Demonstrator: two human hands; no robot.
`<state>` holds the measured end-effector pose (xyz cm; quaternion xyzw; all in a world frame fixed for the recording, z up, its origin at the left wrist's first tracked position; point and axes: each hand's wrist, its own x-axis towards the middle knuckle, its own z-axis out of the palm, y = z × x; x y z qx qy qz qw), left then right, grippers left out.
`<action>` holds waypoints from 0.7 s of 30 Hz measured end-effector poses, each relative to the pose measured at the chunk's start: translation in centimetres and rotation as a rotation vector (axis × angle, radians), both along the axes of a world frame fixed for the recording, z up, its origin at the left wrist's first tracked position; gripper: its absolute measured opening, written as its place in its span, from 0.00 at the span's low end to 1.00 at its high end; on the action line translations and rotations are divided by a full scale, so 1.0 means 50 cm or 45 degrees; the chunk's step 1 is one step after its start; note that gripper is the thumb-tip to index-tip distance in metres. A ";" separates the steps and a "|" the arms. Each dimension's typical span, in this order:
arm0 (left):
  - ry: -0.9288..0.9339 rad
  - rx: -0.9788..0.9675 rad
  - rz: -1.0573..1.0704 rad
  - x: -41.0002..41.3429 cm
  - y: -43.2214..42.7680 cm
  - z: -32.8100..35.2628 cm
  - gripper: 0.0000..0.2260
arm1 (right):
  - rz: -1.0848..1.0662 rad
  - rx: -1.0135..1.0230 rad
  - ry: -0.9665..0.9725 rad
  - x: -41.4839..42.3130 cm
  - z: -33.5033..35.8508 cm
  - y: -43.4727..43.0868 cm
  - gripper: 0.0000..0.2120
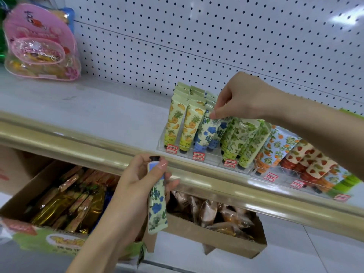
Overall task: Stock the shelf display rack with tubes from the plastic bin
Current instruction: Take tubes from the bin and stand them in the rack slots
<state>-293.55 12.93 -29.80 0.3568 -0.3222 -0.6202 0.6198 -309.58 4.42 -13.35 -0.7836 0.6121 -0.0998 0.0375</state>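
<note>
Your left grip [145,174] sits nearest, low in the head view in front of the shelf's gold edge [82,140]. Its fingers are curled round a blue-flower tube [157,205], with the thumb pressed on the upper part. You hold that tube cap up and flat end down. It looks parked there as the next one to go in, so the other hand is free to work.

Your right grip [242,97] reaches over the clear rack [214,153]. Its thumb and fingertip [213,115] pinch the flat end of a racked blue tube [208,133] in the second lane. My guess is you are seating or straightening it to make room in that lane.

The rack sorts by print: pineapple tubes [174,123] on the left, then blue, then green-leaf tubes [244,138], orange tubes [275,146] and strawberry tubes [307,158]. All of them stand cap down and lean back, so the print faces the shopper above the price labels [198,155].

Your spare tube matches the blue lane but is the other way up, so it will likely need turning over before it drops in.

I can't see the plastic bin. Boxes of snacks [59,203] sit on the shelf below.
</note>
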 end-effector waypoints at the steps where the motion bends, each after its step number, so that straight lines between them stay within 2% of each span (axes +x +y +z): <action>1: -0.023 -0.016 0.001 0.002 0.002 0.001 0.16 | -0.002 0.002 0.009 0.000 0.001 0.000 0.08; 7: -0.251 -0.099 0.041 0.008 0.007 0.006 0.13 | -0.008 0.010 0.054 -0.004 -0.004 -0.002 0.09; 13: -0.236 -0.126 0.037 0.007 0.009 0.010 0.12 | -0.021 -0.014 0.034 -0.009 -0.010 0.001 0.11; 17: -0.241 -0.194 0.057 0.007 0.004 0.006 0.30 | -0.017 -0.014 0.021 -0.011 -0.011 0.003 0.11; 21: -0.130 -0.168 0.071 0.006 -0.004 -0.002 0.29 | 0.012 -0.022 0.000 -0.014 -0.010 0.007 0.10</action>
